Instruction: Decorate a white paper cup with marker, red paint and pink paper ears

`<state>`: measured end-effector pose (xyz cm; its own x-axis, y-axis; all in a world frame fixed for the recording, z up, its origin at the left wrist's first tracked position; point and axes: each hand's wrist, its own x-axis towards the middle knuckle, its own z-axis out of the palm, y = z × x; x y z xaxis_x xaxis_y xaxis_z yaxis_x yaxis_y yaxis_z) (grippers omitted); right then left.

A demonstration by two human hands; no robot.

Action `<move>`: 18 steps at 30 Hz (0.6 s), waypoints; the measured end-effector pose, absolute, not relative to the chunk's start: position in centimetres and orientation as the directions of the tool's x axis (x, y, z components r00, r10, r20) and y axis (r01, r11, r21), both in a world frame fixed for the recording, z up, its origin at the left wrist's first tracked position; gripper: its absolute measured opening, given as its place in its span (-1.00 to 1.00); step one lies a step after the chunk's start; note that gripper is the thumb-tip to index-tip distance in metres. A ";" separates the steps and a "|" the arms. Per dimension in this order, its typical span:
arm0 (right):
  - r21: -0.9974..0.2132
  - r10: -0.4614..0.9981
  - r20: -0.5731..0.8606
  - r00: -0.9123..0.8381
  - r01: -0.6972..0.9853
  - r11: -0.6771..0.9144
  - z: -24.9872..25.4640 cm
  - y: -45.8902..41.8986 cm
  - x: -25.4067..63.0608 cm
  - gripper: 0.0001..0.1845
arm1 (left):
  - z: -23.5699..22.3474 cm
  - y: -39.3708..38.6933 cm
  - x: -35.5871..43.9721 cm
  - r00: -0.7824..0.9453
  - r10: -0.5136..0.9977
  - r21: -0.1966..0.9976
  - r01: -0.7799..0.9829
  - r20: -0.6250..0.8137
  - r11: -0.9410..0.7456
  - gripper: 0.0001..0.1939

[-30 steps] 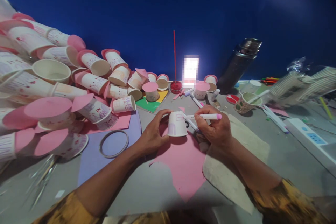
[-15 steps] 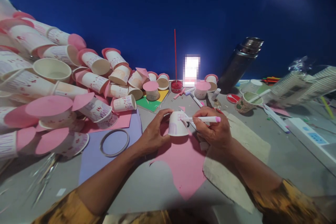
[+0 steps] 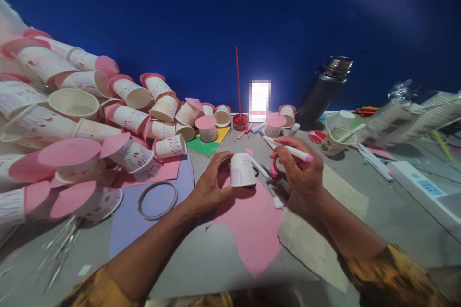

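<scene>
White paper cup: the cup [image 3: 242,171] is mouth-down at the middle of the grey table [image 3: 187,261], over the upper part of the pink sheet; whether its rim touches the sheet, I cannot tell. Its side bears a pink window-like grid and a pale lilac patch.
Left hand: the left hand [image 3: 211,184] is closed lightly on the cup, thumb low on its side and fingers near the upturned base.
Right hand: the right hand [image 3: 302,170] is closed around a white marker [image 3: 296,152], pinched between thumb and fingers, to the right of the cup.
Marker: its pink end points right, its other end up and left, apart from the cup.
Pink sheet: the pink sheet [image 3: 255,235] lies flat, a pointed corner towards the person.
Beige cloth: the cloth [image 3: 317,232] lies under the right forearm.
Lilac sheet: left of the left hand, the lilac sheet [image 3: 124,225] bears a grey ring [image 3: 157,217].
Heap: decorated cups [image 3: 127,118] with pink paper discs crowd the left side.
Back edge: a red stick [image 3: 238,81] rises from a round red container [image 3: 240,123], beside a bright, pixelated rectangle [image 3: 260,100]; a dark flask [image 3: 324,88] leans farther right.
Right side: a patterned cup [image 3: 332,146], stacked cups [image 3: 391,121] and a white power strip [image 3: 414,182].
</scene>
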<state>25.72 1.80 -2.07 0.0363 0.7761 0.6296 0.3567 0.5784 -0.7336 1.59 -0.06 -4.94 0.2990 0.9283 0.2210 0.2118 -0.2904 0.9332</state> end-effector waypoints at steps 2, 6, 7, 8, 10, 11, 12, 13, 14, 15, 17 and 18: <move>-0.696 0.767 0.640 -0.036 0.397 0.599 -2.0 2.1 25.8 -0.80 | -4.7 -0.2 1.8 0.291 0.925 0.929 0.203 0.244 -0.309 -0.28; -0.618 0.763 0.603 -0.235 0.467 0.632 -2.0 2.6 26.1 -0.57 | -4.5 -0.4 2.1 0.233 0.947 0.963 0.106 0.220 -0.250 -0.30; -0.612 0.766 0.587 -0.263 0.475 0.632 -2.1 2.7 26.2 -0.50 | -4.5 -0.4 2.2 0.206 0.958 0.974 0.069 0.198 -0.216 -0.29; -0.603 0.764 0.579 -0.287 0.480 0.637 -2.3 2.8 26.2 -0.45 | -4.5 -0.5 2.3 0.180 0.967 0.982 0.034 0.179 -0.188 -0.28; -0.562 0.736 0.595 -0.323 0.487 0.669 -2.6 2.8 26.1 -0.47 | -4.6 -0.6 2.4 0.134 0.978 0.987 -0.018 0.160 -0.159 -0.24; -0.533 0.712 0.617 -0.336 0.487 0.692 -2.8 2.9 26.0 -0.54 | -4.6 -0.7 2.5 0.115 0.981 0.987 -0.032 0.158 -0.155 -0.23; -0.501 0.683 0.647 -0.339 0.487 0.716 -2.9 2.8 25.9 -0.63 | -4.7 -0.8 2.5 0.103 0.982 0.987 -0.038 0.157 -0.154 -0.23; -0.470 0.654 0.681 -0.330 0.488 0.735 -3.0 2.8 25.8 -0.72 | -4.8 -0.9 2.6 0.097 0.983 0.988 -0.039 0.156 -0.152 -0.23; -0.447 0.629 0.712 -0.311 0.491 0.748 -3.0 2.8 25.7 -0.79 | -4.8 -1.0 2.7 0.101 0.983 0.988 -0.036 0.152 -0.149 -0.23; -0.435 0.613 0.737 -0.286 0.493 0.753 -3.1 2.7 25.6 -0.83 | -4.9 -1.2 2.7 0.112 0.983 0.989 -0.035 0.149 -0.146 -0.23; -0.455 0.614 0.757 -0.223 0.493 0.741 -3.0 2.8 25.7 -0.84 | -5.1 -1.4 2.8 0.145 0.979 0.989 -0.047 0.145 -0.140 -0.26; -0.483 0.630 0.753 -0.191 0.489 0.726 -2.9 2.8 25.8 -0.84 | -5.1 -1.4 2.8 0.164 0.977 0.990 -0.060 0.140 -0.132 -0.27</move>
